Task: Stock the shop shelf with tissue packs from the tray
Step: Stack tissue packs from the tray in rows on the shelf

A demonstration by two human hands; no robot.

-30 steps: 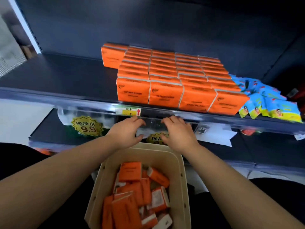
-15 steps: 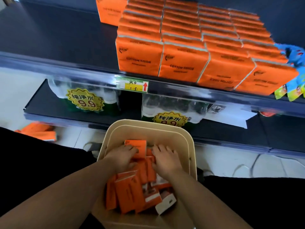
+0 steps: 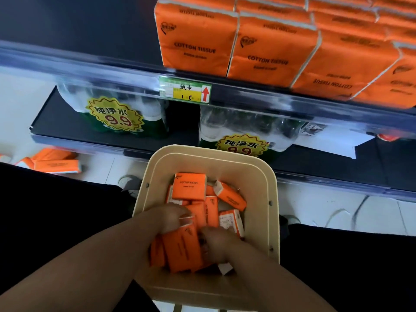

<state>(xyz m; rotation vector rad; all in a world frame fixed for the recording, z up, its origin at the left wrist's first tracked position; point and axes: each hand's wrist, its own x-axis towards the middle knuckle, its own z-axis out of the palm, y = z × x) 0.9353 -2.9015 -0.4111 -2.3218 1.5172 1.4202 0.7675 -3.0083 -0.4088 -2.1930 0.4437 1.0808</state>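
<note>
One head-worn camera looks steeply down and forward, close over the tray (image 3: 209, 158) at the near edge. The shelf (image 3: 90, 70) crosses the far top.

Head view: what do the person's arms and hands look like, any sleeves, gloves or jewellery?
Both forearms are bare, no sleeves in view. The left hand and right hand wear no gloves; no rings, watch or wristband show. Fingernails look short and unpainted, though the image is slightly blurred.

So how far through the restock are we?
Well along: the shelf already holds rows of orange packs. In hand: left hand and right hand gather packs in the tray. Left: about a dozen tray packs, and strays on the floor.
</note>
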